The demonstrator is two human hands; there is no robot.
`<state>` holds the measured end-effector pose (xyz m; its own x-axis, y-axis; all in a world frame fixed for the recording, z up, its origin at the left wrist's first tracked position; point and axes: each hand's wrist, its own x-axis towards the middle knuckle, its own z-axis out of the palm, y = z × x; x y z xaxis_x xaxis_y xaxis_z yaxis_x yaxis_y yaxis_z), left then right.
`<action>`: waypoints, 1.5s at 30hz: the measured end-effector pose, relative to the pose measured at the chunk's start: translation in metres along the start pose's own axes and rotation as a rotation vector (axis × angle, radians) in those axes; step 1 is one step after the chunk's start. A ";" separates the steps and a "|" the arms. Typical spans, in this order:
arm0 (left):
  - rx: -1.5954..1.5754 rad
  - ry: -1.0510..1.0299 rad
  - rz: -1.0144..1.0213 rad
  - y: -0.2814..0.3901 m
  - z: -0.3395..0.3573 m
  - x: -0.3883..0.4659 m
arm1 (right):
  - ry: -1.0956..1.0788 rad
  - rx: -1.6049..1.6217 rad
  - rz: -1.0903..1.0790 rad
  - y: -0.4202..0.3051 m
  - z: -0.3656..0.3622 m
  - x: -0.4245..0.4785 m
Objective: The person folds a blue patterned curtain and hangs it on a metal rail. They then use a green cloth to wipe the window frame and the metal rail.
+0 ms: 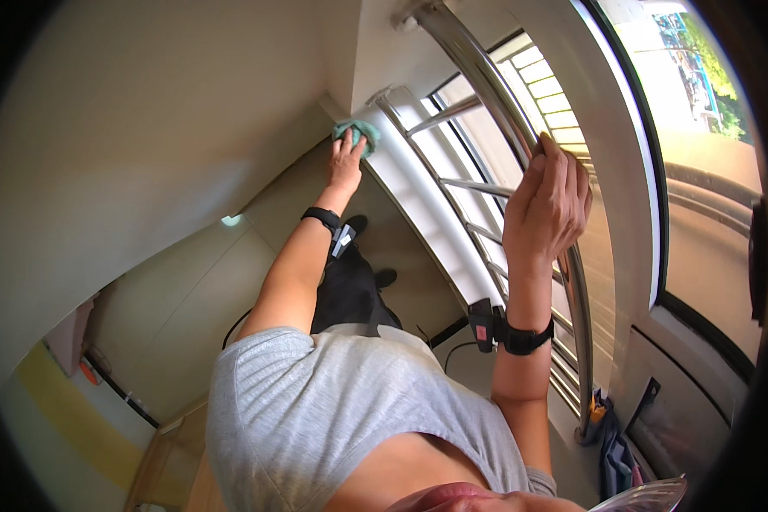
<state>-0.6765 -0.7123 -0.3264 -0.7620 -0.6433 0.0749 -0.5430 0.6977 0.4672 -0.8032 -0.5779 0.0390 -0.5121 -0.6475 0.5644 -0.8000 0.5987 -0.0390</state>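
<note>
My left hand [345,168] presses a crumpled green cloth [357,136] against the far corner of the white window ledge [416,211], where the ledge meets the wall. Its fingers are spread over the cloth, whose underside is hidden. Closer to me, my right hand [546,203] grips the thick top tube of a shiny metal window railing [486,77], with thumb and fingers about the tube. Thinner rails [477,187] run below it, between the ledge and the window. Both wrists wear black bands with small boxes attached.
A large pale wall [166,115] rises on the left. A window [710,192] fills the right side. Lower right, a dark folded umbrella or cloth [614,454] hangs near the railing's end. Wooden furniture [173,461] stands lower left, and a tiled floor [185,301] lies below.
</note>
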 end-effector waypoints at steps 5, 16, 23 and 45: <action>-0.050 -0.151 0.032 0.044 0.000 -0.034 | 0.207 0.539 0.050 0.011 -0.003 -0.011; 0.033 -0.407 0.317 0.139 0.016 -0.098 | 0.165 0.297 0.080 0.055 -0.063 -0.051; 0.094 -0.612 0.381 0.193 0.033 -0.113 | 0.034 -0.001 0.116 0.112 -0.104 -0.107; 0.150 -0.483 0.431 0.247 0.097 -0.123 | -0.114 0.010 0.111 0.129 -0.112 -0.126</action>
<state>-0.7505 -0.4305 -0.3054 -0.9755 -0.1073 -0.1919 -0.1708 0.9196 0.3539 -0.8072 -0.3661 0.0549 -0.6292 -0.6275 0.4586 -0.7394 0.6652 -0.1041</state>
